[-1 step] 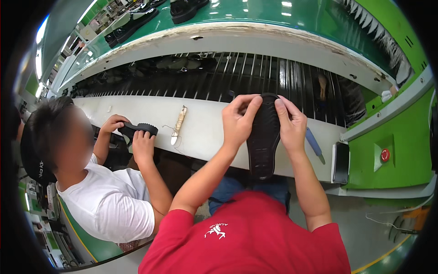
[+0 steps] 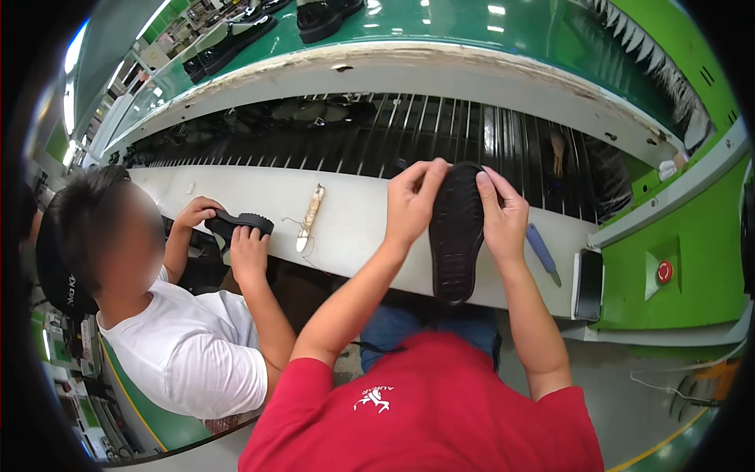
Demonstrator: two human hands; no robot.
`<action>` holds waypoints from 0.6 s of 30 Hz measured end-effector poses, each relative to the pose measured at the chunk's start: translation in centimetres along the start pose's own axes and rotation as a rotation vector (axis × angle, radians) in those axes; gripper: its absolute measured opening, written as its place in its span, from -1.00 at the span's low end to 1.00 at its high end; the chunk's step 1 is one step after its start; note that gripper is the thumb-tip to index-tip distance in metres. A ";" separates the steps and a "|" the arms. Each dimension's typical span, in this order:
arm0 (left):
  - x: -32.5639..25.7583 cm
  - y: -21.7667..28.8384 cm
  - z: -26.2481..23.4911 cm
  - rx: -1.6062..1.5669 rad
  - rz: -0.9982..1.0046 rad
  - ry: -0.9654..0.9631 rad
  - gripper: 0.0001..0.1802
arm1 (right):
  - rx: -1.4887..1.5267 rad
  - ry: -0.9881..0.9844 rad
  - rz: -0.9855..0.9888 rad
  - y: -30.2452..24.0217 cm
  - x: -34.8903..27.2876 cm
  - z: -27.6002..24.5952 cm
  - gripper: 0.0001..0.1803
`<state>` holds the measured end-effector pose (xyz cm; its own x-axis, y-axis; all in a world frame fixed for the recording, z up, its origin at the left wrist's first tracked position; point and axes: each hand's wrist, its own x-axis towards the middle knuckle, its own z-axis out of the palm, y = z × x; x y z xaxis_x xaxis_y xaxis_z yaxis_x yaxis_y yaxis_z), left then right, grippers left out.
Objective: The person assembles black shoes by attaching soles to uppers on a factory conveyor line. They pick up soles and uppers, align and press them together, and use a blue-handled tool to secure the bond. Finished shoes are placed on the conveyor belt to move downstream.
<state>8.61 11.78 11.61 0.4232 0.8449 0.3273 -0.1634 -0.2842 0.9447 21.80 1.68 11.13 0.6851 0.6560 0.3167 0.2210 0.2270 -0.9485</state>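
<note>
A black shoe sole (image 2: 456, 236), with a ridged and grooved face showing, is held up over the white work ledge with its longer axis toward me. My left hand (image 2: 413, 200) is closed at its upper left edge, thumb and fingers bent against it. My right hand (image 2: 503, 208) grips the upper right edge, its thumb resting on the ridged face and its fingers behind. The sole's lower end hangs free past the ledge's near edge. What lies behind the sole is hidden.
A blue-handled tool (image 2: 543, 253) lies right of my hands; a tape-wrapped tool (image 2: 311, 218) lies to the left. Beyond the white ledge (image 2: 362, 212) runs a roller conveyor (image 2: 440, 126). At left, a person (image 2: 181, 330) handles a black chunky sole (image 2: 240, 223). A red button (image 2: 664, 272) sits at right.
The sole has turned slightly, its lower end shifting a little right and more of its grooved face showing. My left thumb has moved slightly outward along its upper edge.
</note>
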 end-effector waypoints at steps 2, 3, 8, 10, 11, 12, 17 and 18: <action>4.4 -3.0 -1.1 -0.093 0.013 -0.062 -0.65 | -0.130 0.033 -0.007 3.1 1.2 -0.5 -0.58; 6.9 -4.2 -2.5 0.251 0.129 -0.017 -0.60 | -0.167 0.027 0.011 4.9 1.4 -1.0 -0.57; 19.7 -12.2 -15.6 1.486 0.400 0.014 -0.21 | -0.287 -0.023 0.089 9.4 0.4 -0.8 -0.60; 23.5 -14.4 -20.3 1.762 0.164 -0.123 -0.02 | -0.263 -0.021 0.120 11.1 -0.1 -1.0 -0.66; 24.4 -15.3 -22.3 1.746 0.261 -0.110 0.00 | -0.253 -0.031 0.122 11.1 0.0 -0.9 -0.68; 24.8 -16.1 -24.2 1.730 0.351 -0.100 0.02 | -0.243 -0.045 0.128 10.5 0.0 -0.8 -0.70; 27.6 -17.9 -27.1 1.709 0.164 -0.217 -0.02 | -0.220 -0.091 0.185 10.1 -0.3 -0.6 -0.75; 27.9 -17.6 -26.4 1.728 0.105 -0.232 -0.07 | -0.216 -0.084 0.182 10.2 -0.2 -0.6 -0.75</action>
<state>-0.23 52.38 3.62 0.6073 0.7596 0.2329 0.7943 -0.5742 -0.1985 24.33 3.41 1.36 0.6690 0.7315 0.1320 0.2482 -0.0525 -0.9673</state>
